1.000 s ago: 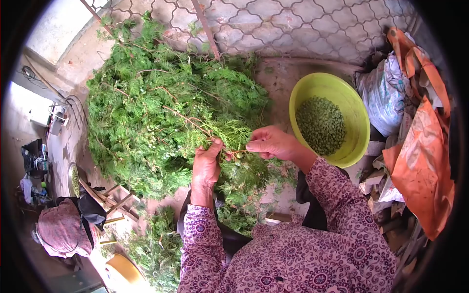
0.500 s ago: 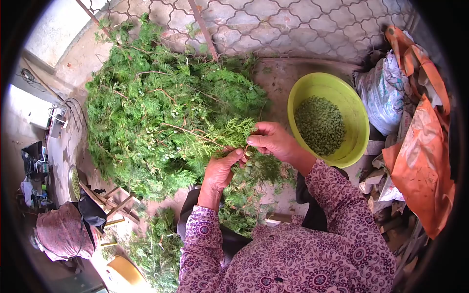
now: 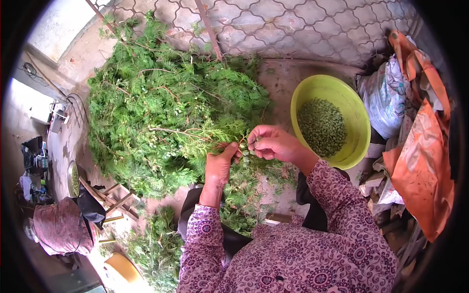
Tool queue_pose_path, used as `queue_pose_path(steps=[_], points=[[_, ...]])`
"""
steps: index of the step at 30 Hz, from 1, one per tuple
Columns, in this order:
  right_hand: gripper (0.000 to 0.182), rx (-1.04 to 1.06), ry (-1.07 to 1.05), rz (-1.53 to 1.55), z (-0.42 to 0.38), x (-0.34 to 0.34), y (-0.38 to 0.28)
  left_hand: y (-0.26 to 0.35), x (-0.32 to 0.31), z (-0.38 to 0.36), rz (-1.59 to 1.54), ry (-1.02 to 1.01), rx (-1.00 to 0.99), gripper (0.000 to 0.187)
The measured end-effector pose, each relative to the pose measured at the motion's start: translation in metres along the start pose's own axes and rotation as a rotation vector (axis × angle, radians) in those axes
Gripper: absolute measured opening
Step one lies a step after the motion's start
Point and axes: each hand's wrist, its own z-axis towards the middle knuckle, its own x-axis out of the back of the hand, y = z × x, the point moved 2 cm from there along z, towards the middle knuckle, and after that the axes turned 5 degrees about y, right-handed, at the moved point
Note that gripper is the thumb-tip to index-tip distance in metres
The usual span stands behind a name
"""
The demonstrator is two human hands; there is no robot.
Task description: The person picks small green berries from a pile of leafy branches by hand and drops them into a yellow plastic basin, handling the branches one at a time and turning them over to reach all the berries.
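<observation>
My left hand [image 3: 222, 163] is closed on the lower stem of a conifer branch [image 3: 188, 133], whose reddish twig and flat green sprays point left over the pile. Beside it, my right hand [image 3: 276, 144] has its thumb and fingers pinched at the near end of the branch. A small green bit that looks like a cone shows between those fingertips, partly hidden. More pale green cones [image 3: 245, 151] hang just below, between the two hands. Under and beyond the branch spreads a big heap of cut conifer branches [image 3: 151, 107].
A yellow-green basin [image 3: 360, 115] holding many small green cones [image 3: 321, 126] stands right of my hands. Sacks [image 3: 388, 100] and orange cloth [image 3: 420, 171] lie farther right. A wire mesh [image 3: 293, 29] runs behind. Another person [image 3: 63, 227] sits at lower left near a yellow basin [image 3: 122, 267].
The branch has shifted slightly left and its sprays have turned. My right hand has moved from the leafy tip down to the cones beside my left hand, its fingers curled in more.
</observation>
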Motion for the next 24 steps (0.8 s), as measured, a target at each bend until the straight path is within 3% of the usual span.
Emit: queue_pose_path(steps=[2,4,5,7,11,14,16,18,20,24], points=[[0.009,-0.015,0.033,-0.040,0.001,-0.003,-0.001,-0.003,0.000,0.001,0.031,-0.012,0.009,0.011],[0.016,-0.087,0.149,-0.362,-0.001,-0.004,-0.006,-0.003,0.000,0.001,0.041,-0.010,0.011,0.011],[0.016,-0.087,0.150,-0.361,0.002,-0.003,-0.002,-0.004,0.001,0.002,0.051,-0.030,0.009,0.011],[0.019,0.263,0.137,-0.678,0.008,-0.004,0.003,-0.005,0.000,0.001,0.059,-0.050,0.008,0.010],[0.019,0.212,0.162,-0.780,0.005,-0.008,0.003,-0.005,-0.001,-0.003,0.075,-0.088,0.041,0.009],[0.016,0.239,0.115,-0.746,0.005,-0.005,0.002,-0.005,0.001,-0.001,0.005,-0.104,0.062,0.009],[0.013,-0.051,0.005,-0.126,-0.002,-0.002,-0.005,-0.002,0.002,-0.001,-0.066,-0.104,0.080,0.009],[0.010,0.034,-0.083,0.005,-0.005,0.000,-0.011,0.005,0.003,-0.002,-0.090,-0.038,0.077,0.009],[0.009,0.041,0.050,0.202,-0.012,-0.008,-0.024,0.003,0.004,0.000,-0.092,-0.019,0.085,0.009],[0.015,0.014,-0.010,0.050,-0.006,0.008,-0.013,0.001,0.007,0.004,-0.138,0.027,0.076,0.008]])
